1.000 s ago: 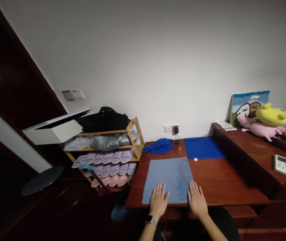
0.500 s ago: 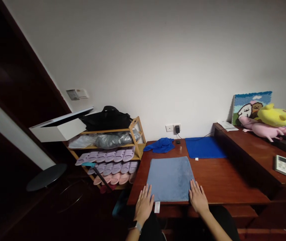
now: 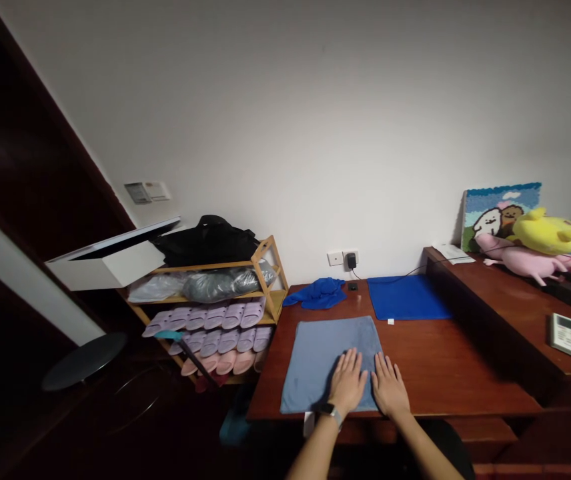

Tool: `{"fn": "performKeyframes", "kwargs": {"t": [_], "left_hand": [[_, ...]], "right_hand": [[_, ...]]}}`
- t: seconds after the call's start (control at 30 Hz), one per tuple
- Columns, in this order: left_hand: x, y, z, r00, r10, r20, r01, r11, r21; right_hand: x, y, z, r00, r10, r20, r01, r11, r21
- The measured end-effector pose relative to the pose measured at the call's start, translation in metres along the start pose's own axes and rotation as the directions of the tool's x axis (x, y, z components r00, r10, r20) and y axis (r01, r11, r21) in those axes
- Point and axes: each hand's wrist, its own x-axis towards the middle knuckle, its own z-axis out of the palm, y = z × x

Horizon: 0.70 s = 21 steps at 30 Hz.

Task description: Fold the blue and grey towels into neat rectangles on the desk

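While the left hand (image 3: 347, 385) lies flat on the grey-blue cloth (image 3: 312, 357), fingers outstretched and nearly together, the right hand (image 3: 390, 387) lies across the cloth's 4 o'clock edge, fingers likewise straight. Grey-blue cloth: one, roughly square, spread at the near edge of the wooden table (image 3: 458, 370); crumpled blue cloth (image 3: 318, 294) beyond, near 12 o'clock, flat blue cloth (image 3: 408, 298) between 1 and 2 o'clock.

Matt cloth (image 3: 315, 363); smooth wooden table (image 3: 460, 373).
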Motion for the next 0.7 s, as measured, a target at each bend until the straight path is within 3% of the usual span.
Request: {"fn": "performKeyframes", "kwargs": {"t": [0.1,0.17,0.27,0.4,0.5,0.57,0.7], "left_hand": [[0.022,0.028,0.020,0.999,-0.028,0.026,0.030,0.997,-0.066],[0.018,0.024,0.028,0.996,-0.091,-0.006,0.090,0.994,-0.069],[-0.013,-0.018,0.025,0.977,-0.204,-0.056,0.204,0.979,-0.014],[-0.075,-0.103,0.000,0.909,-0.412,-0.062,0.417,0.903,0.108],[-0.110,-0.148,-0.011,0.888,-0.451,-0.092,0.460,0.875,0.151],[-0.121,-0.160,-0.011,0.895,-0.430,-0.119,0.445,0.880,0.165],[-0.122,-0.159,-0.003,0.893,-0.427,-0.141,0.447,0.876,0.179]], "right_hand": [[-0.001,0.002,0.003,1.000,-0.023,0.021,0.023,0.999,-0.022],[0.001,0.004,0.007,1.000,-0.018,0.007,0.018,1.000,-0.022],[0.003,0.005,0.013,1.000,-0.001,-0.029,0.000,1.000,-0.021],[0.003,0.005,0.016,0.999,0.007,-0.035,-0.009,0.999,-0.041],[0.001,0.004,0.015,1.000,0.021,-0.023,-0.023,0.998,-0.065],[0.000,0.003,0.014,0.999,0.032,-0.006,-0.033,0.996,-0.081],[0.008,0.001,0.006,0.998,0.056,0.030,-0.053,0.995,-0.082]]}}
